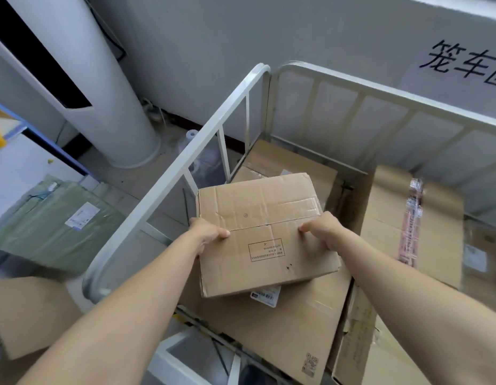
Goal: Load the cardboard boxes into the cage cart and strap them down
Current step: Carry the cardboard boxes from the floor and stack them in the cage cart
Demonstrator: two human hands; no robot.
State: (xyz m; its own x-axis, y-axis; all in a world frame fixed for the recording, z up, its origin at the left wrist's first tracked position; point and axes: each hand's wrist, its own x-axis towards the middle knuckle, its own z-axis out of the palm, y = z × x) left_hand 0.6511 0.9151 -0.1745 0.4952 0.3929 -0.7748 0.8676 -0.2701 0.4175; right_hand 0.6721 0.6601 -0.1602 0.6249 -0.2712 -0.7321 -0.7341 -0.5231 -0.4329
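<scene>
Gripping a small cardboard box (263,234) from both sides, the person is reaching down into the cage cart (162,190). The left hand (208,233) is curling round the box's left edge with the thumb lying on the top face. The right hand (321,230) is doing pretty much the same on the right edge, fingers bending down onto the top near the flap seam. So both hands are wrapping that one box and nothing else is in them.

The box is sitting a bit skewed, its near corner overhanging a wide flat box (296,315) that's lying low in the cart. Honestly can't tell if it's resting on it or hanging just above. A white barcode label (266,295) is peeking out from under the near edge.

Down at the lower left, outside the rail, another brown box (27,315) is sitting by itself. Inside the cart on the right, a taller box (391,218) with a strip of printed tape running along its top is standing near the far rail. One more box (294,162) is lying behind the held one, in the back corner.

Past the left rail, a green wrapped bundle (52,229) is lying there and a white column unit (108,101) is standing by the wall. Farther back, a paper sign (460,62) with handwritten characters is hanging on the wall above the cart.
</scene>
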